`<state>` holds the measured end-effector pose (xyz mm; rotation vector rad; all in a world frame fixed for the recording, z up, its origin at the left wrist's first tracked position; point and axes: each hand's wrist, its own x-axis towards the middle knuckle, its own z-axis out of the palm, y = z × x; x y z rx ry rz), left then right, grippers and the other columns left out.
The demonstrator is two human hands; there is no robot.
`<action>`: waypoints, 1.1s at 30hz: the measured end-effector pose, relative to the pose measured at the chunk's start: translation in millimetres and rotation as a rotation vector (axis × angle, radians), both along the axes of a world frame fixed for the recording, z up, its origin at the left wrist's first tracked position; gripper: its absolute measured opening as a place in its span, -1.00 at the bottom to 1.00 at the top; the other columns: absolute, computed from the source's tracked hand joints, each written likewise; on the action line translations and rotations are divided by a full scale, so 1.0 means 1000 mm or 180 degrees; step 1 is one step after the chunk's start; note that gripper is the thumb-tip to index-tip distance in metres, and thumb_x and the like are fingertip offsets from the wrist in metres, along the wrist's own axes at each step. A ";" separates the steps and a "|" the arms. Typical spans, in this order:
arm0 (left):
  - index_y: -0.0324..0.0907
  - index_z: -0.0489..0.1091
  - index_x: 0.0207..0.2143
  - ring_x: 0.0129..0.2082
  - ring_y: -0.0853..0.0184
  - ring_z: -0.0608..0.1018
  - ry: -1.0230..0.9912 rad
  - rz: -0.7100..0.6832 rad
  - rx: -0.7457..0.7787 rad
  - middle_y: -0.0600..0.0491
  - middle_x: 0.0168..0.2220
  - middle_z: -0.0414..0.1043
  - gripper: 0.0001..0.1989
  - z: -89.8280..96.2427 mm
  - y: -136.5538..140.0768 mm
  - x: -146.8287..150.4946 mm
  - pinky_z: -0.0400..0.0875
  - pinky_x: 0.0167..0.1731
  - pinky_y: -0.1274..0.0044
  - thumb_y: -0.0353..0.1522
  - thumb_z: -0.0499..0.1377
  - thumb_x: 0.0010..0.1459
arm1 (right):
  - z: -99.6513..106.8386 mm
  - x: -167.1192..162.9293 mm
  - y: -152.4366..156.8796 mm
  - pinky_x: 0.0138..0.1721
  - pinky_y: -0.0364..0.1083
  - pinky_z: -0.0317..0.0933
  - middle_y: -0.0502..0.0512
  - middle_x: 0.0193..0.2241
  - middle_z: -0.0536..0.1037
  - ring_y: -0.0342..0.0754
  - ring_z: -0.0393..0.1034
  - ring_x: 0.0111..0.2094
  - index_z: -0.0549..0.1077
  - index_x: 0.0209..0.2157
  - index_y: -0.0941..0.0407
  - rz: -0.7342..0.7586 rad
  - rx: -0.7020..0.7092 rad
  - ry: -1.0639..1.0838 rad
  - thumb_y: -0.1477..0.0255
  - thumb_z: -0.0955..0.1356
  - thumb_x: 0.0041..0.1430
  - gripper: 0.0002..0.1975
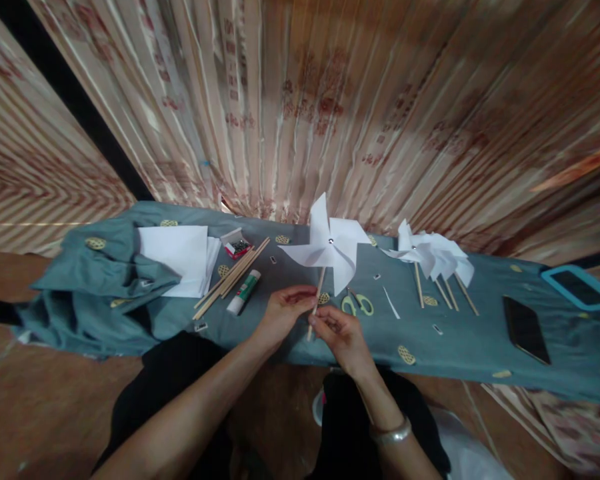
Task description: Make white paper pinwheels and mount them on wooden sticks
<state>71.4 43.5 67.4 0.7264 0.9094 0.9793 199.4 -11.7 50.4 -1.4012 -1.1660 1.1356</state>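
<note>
A white paper pinwheel [347,250] on a thin wooden stick stands upright in front of me, a dark pin at its centre. My left hand [291,307] pinches the stick partway down. Just below and to the right, my right hand [339,332] also has its fingertips closed on the stick. Behind my right hand lie scissors [349,305] with pale green handles, partly hidden. A thin white paper strip [391,303] is to their right. Left of my hands is a glue stick [244,292] with a green label.
Wooden sticks [235,275] lie beside a small red-and-white box of pins [237,245]. White paper sheets [175,257] are stacked at the left, partly under bunched cloth. Several finished pinwheels [433,253], a black phone [526,330] and a blue-framed tablet [583,288] are on the right.
</note>
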 end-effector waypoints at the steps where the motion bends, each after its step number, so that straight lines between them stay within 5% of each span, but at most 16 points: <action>1: -0.23 0.59 -0.47 -0.41 0.35 0.51 0.0024 -0.0008 0.0020 0.03 -0.46 0.57 -0.70 -0.001 0.001 0.000 0.39 -0.29 0.53 -0.33 0.44 -0.37 | -0.001 0.000 0.000 -0.51 -0.16 0.15 -0.05 -0.60 0.45 -0.16 0.26 -0.57 0.53 -0.47 0.10 0.0015 0.0019 -0.0021 0.15 0.47 -0.01 -0.71; 8: -0.21 0.59 -0.49 -0.42 0.35 0.51 0.0158 -0.0010 0.0082 0.05 -0.48 0.56 -0.73 -0.006 0.008 0.003 0.40 -0.28 0.51 -0.32 0.44 -0.36 | -0.001 0.010 0.003 -0.51 -0.14 0.20 0.00 -0.57 0.53 -0.14 0.32 -0.57 0.55 -0.45 0.11 0.0096 0.0009 -0.0111 0.13 0.46 0.01 -0.69; 15: -0.20 0.58 -0.48 -0.43 0.36 0.51 0.0189 -0.0090 0.0066 0.06 -0.48 0.56 -0.69 -0.009 0.007 0.004 0.39 -0.25 0.50 -0.29 0.48 -0.37 | 0.006 0.037 0.023 -0.31 -0.08 0.31 0.05 -0.45 0.61 -0.08 0.45 -0.42 0.51 -0.32 0.11 -0.1475 0.0479 0.0186 0.14 0.52 -0.14 -0.60; 33: -0.19 0.58 -0.51 -0.39 0.32 0.53 0.0079 0.0024 0.0109 0.05 -0.47 0.58 -0.70 -0.015 0.007 0.011 0.42 -0.20 0.48 -0.30 0.48 -0.40 | 0.010 0.011 0.035 -0.47 -0.17 0.19 -0.14 -0.64 0.45 -0.20 0.28 -0.59 0.46 -0.35 0.09 -0.1125 0.0361 0.0863 0.22 0.53 -0.19 -0.63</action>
